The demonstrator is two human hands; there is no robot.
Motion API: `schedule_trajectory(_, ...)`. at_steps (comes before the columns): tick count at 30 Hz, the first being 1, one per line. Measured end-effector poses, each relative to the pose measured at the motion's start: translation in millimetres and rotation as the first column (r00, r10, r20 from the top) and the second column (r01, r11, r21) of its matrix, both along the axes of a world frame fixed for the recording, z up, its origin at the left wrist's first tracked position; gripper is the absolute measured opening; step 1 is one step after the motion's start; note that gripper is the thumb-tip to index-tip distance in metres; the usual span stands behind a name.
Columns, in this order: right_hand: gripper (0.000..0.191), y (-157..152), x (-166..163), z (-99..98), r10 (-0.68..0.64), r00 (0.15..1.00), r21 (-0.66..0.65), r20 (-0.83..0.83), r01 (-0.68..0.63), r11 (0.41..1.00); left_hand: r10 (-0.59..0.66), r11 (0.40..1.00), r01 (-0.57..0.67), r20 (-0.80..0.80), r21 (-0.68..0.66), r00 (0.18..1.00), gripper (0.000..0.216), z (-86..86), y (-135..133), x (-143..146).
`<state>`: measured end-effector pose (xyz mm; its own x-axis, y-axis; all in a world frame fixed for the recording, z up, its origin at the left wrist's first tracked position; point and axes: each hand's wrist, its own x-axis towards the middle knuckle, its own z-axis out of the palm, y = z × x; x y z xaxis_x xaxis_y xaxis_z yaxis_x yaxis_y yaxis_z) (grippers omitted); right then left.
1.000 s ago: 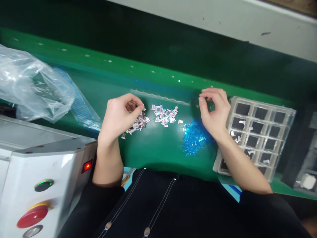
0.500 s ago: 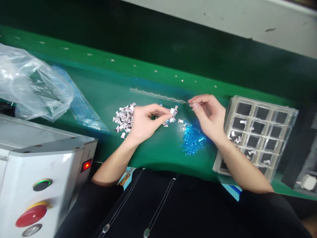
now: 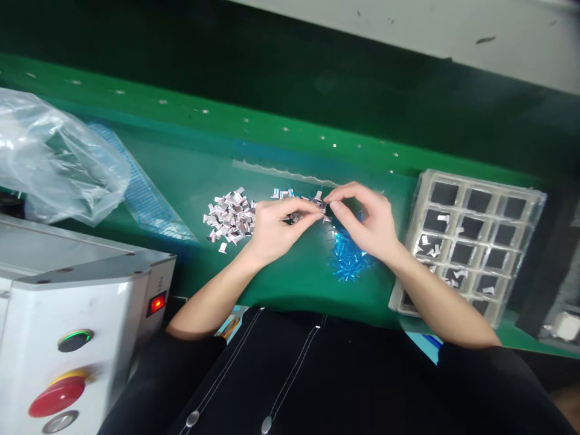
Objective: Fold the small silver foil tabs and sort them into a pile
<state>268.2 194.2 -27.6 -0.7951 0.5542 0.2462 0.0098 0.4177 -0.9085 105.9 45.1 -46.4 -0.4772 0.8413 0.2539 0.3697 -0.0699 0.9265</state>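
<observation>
My left hand (image 3: 277,231) pinches a small silvery-white tabbed piece (image 3: 325,216) between thumb and forefinger. Beside it, my right hand (image 3: 370,219) is closed in a pinch, its fingertips almost meeting those of the left; whatever it holds is too small to make out. Left of my left hand lies a pile of similar silvery-white pieces (image 3: 230,216). Several more, some with blue on them (image 3: 284,193), are partly hidden behind my fingers. A heap of shiny blue film strips (image 3: 348,257) lies below my right hand. Behind both hands runs a clear strip with a ragged edge (image 3: 281,171).
A clear compartment tray (image 3: 461,228) with some white pieces stands at right, under my right forearm. To the left are a clear plastic bag (image 3: 67,157), a blue-patterned sheet (image 3: 145,187) and a grey machine (image 3: 109,338) with a red button (image 3: 57,396). The green work surface (image 3: 290,284) lies beneath.
My right hand has moved left from the end of the clear strip to the fingertips of my left hand. My left hand has shifted slightly right with its piece.
</observation>
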Motion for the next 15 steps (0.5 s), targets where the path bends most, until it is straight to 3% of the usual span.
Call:
schedule_trajectory(10, 0.007, 0.7, -1.7, -2.8, 0.029, 1.0, 0.078, 0.007, -0.03, 0.997, -0.023, 1.0, 0.024, -0.016, 0.018, 1.0, 0.005, 2.1, 0.1, 1.9)
schedule_trajectory(15, 0.021, 0.9, 0.3, -6.0, 0.026, 1.0, 0.089, 0.008, -0.027, 0.996, -0.048, 0.999, 0.048, -0.027, -0.003, 0.998, 0.002, 3.3, 0.0, 0.4)
